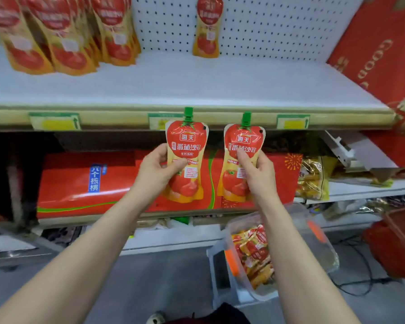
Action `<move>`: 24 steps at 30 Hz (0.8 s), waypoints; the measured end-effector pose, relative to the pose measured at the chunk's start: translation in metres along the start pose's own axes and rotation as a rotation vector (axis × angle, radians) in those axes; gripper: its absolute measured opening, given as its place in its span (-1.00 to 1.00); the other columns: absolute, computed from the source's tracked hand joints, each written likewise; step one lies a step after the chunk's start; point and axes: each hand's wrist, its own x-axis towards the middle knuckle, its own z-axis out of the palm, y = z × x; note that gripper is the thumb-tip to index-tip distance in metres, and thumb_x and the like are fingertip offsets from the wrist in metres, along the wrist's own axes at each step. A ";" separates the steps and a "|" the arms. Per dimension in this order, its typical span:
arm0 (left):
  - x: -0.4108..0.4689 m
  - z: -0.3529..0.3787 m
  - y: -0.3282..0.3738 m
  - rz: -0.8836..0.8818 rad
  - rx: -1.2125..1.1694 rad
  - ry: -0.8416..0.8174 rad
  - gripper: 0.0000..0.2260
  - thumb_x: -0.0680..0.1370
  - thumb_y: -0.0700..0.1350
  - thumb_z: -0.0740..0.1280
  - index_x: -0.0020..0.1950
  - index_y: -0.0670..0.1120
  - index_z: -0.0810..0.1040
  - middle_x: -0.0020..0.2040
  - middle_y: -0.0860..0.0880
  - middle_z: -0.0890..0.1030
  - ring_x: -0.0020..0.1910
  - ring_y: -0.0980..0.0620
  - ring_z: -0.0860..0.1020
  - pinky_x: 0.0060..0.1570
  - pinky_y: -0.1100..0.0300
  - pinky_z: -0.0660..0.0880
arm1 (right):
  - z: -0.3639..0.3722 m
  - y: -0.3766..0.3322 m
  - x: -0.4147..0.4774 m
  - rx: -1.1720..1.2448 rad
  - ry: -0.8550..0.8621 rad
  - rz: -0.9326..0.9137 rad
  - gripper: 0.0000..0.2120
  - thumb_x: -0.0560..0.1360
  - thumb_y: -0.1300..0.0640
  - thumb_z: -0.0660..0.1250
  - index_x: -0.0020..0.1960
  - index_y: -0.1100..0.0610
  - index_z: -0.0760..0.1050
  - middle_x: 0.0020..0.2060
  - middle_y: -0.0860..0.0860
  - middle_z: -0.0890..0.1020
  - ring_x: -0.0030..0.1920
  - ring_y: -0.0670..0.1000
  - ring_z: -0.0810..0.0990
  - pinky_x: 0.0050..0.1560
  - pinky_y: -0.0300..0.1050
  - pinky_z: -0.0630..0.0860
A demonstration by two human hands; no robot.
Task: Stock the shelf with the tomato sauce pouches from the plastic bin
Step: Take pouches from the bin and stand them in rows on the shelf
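My left hand [158,170] grips a red and yellow tomato sauce pouch [186,146] with a green cap, held upright in front of the shelf edge. My right hand [257,174] grips a second, matching pouch [242,146] beside it. The white shelf [197,83] above them carries several rows of the same pouches at the back left [63,36] and one lone pouch [207,26] standing against the pegboard. The clear plastic bin [323,253] sits low on the right, under my right forearm, with several pouches [255,251] lying inside.
A large red gift box [381,50] leans at the shelf's right end. On the lower shelf lies a long red carton [91,183] with gold snack bags [312,178] to its right. A red basket [398,242] stands on the grey floor at far right.
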 end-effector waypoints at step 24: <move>0.102 -0.209 0.105 0.226 -0.144 0.631 -0.75 0.50 -0.21 0.42 0.14 -0.04 0.52 0.00 0.04 0.68 -0.03 0.11 0.66 -0.09 0.25 0.59 | 0.268 -0.185 0.211 -0.108 -0.415 -0.184 -0.93 0.46 0.09 0.49 -0.17 0.08 0.66 -0.11 0.11 0.74 -0.08 0.14 0.73 -0.03 0.13 0.67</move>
